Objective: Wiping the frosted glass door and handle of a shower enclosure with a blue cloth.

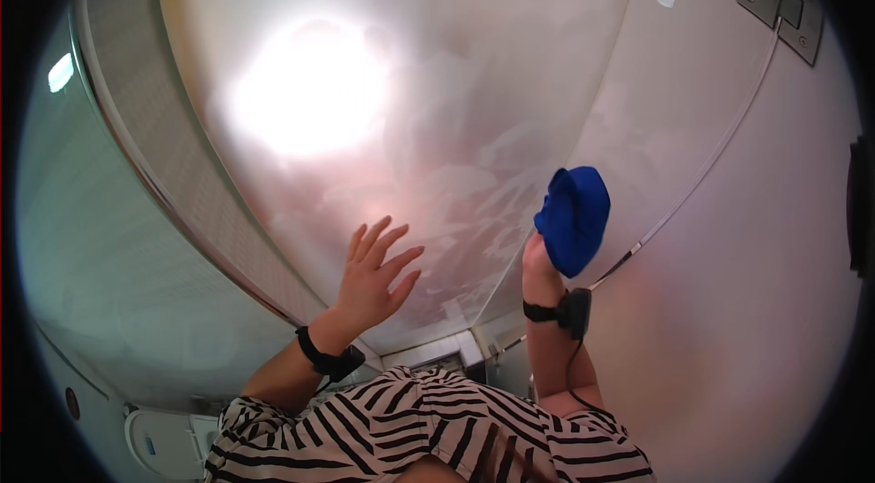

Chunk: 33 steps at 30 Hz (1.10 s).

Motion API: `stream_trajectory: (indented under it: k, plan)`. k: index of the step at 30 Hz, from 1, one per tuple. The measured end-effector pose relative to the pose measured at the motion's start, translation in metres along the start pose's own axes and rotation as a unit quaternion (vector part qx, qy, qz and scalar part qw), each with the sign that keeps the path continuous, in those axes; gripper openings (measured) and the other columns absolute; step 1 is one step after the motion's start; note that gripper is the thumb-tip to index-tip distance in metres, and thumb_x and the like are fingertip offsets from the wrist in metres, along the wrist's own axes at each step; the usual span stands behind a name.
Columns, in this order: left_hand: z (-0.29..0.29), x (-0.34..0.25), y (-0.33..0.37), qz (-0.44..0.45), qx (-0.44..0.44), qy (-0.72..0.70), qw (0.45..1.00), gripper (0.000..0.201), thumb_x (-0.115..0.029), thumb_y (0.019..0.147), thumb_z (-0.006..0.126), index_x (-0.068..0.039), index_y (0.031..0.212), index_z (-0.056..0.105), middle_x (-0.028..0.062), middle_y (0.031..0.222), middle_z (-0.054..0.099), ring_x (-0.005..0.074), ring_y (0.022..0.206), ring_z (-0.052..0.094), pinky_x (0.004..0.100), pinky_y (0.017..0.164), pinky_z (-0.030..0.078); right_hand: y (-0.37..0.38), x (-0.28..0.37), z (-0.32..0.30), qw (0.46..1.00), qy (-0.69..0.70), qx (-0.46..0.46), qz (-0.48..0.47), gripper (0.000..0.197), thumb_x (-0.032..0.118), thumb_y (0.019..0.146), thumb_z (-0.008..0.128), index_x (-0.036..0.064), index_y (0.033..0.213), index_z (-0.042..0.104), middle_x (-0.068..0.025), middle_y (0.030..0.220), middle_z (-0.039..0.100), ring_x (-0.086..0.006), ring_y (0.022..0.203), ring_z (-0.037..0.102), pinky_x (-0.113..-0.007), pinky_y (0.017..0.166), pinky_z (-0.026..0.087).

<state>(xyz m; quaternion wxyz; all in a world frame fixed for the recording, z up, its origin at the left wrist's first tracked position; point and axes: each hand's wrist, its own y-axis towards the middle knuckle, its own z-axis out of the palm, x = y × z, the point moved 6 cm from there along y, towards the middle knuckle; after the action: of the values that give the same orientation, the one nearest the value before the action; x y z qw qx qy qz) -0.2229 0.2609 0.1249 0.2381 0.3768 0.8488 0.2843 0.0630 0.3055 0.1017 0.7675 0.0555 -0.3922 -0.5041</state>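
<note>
My left hand (372, 275) is raised in front of a pale, glossy panel (510, 55), its fingers spread and nothing in them. Farther right, my right hand (538, 257) holds a bright blue cloth (581, 219) up beside the panel's right edge. The cloth covers most of my fingers, and I cannot tell whether it touches a surface. Smeary streaks show across the panel between my hands, with a strong glare higher up. Each wrist wears a black strap with a small device, the right one (574, 312) trailing a cable.
A metal hinge (782, 2) joins glass panes at the upper right, above a long seam. A curved metal-edged frame (182, 210) runs down the left. A white toilet (164, 442) stands at the lower left. A dark handle-like piece (859, 210) sits at the right rim.
</note>
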Motion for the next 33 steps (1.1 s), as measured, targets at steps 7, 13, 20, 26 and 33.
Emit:
stream_trajectory:
  k: [7, 13, 20, 26, 33]
  plan:
    - [-0.03, 0.006, -0.061, -0.034, -0.088, 0.162, 0.982, 0.032, -0.01, 0.076, 0.071, -0.017, 0.107, 0.069, 0.0117, 0.137, 0.049, 0.0367, 0.135, 0.035, 0.0563, 0.111, 0.022, 0.019, -0.053, 0.058, 0.866, -0.453, -0.012, -0.212, 0.071, 0.045, 0.1, 0.04, -0.0063, 0.147, 0.022, -0.0326, 0.148, 0.025, -0.0471, 0.136, 0.028, -0.056, 0.109, 0.024]
    - [-0.05, 0.019, -0.074, -0.073, -0.073, 0.19, 0.976, 0.026, -0.004, 0.076, 0.069, -0.014, 0.1, 0.068, 0.0126, 0.136, 0.048, 0.0389, 0.137, 0.033, 0.0565, 0.112, 0.021, -0.06, -0.067, 0.108, 0.784, -0.461, 0.236, -0.342, 0.08, 0.053, 0.087, 0.061, -0.0029, 0.139, 0.04, -0.0265, 0.144, 0.035, -0.0462, 0.137, 0.027, -0.063, 0.109, 0.017]
    - [-0.058, 0.02, -0.074, -0.055, -0.078, 0.135, 0.986, 0.022, -0.002, 0.072, 0.069, -0.012, 0.092, 0.07, 0.0115, 0.126, 0.055, 0.0397, 0.128, 0.043, 0.0547, 0.105, 0.033, 0.003, -0.088, 0.051, 0.799, -0.502, 0.204, -0.262, 0.073, 0.045, 0.091, 0.058, 0.0072, 0.148, 0.032, -0.0241, 0.153, 0.025, -0.0438, 0.129, 0.042, -0.055, 0.1, 0.036]
    - [-0.071, -0.012, -0.072, 0.062, -0.111, 0.15, 0.981, 0.022, -0.01, 0.07, 0.075, -0.017, 0.09, 0.07, 0.0028, 0.111, 0.061, 0.0302, 0.12, 0.05, 0.0496, 0.097, 0.043, 0.049, -0.049, 0.079, 0.799, -0.491, 0.105, -0.331, 0.069, 0.048, 0.097, 0.046, 0.0016, 0.147, 0.032, -0.0239, 0.152, 0.026, -0.0435, 0.14, 0.024, -0.057, 0.112, 0.018]
    - [-0.081, -0.012, -0.086, 0.024, -0.205, 0.362, 0.909, 0.018, -0.016, 0.075, 0.074, -0.022, 0.092, 0.069, 0.0064, 0.129, 0.048, 0.0332, 0.135, 0.032, 0.0609, 0.113, 0.015, -0.093, -0.081, 0.105, 0.716, -0.411, 0.375, -0.422, 0.055, 0.046, 0.08, 0.069, 0.0129, 0.123, 0.062, -0.0138, 0.129, 0.054, -0.0364, 0.123, 0.046, -0.059, 0.106, 0.025]
